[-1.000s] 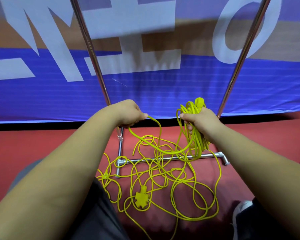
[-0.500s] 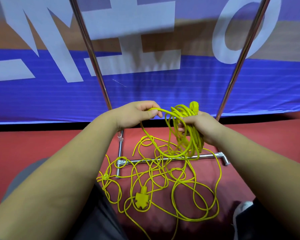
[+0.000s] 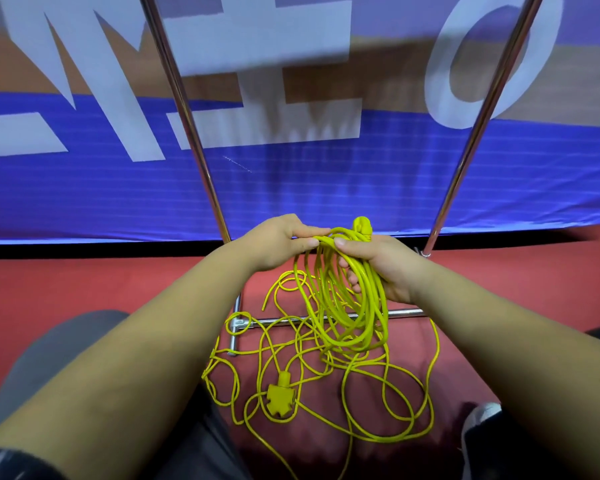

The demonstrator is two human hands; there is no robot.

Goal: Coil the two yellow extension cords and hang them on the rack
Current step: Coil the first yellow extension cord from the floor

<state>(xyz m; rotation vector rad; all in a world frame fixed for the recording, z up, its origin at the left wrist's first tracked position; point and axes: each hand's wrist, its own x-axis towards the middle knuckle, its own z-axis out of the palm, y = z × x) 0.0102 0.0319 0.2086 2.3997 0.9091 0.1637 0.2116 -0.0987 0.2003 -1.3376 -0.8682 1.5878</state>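
The right hand [image 3: 381, 268] grasps a coil of yellow extension cord [image 3: 347, 306] that hangs toward 6 o'clock. The left hand [image 3: 278, 244], at the coil's 9 o'clock, pinches a strand at its top. Below, loose cord [image 3: 388, 386] and a triple socket [image 3: 280, 398] lie tangled across the rack's base bar [image 3: 406, 312] on the red floor [image 3: 84, 289].

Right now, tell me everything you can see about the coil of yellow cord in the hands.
The coil is thin, glossy yellow cord, rubbery-looking, gathered in several loose loops hanging in front of the rack's base bar. The right hand grips its top, fingers curled round the strands; a yellow plug sticks up above that hand. The left hand pinches a strand at the coil's top. Below, the cord runs into a loose tangle on the red floor.
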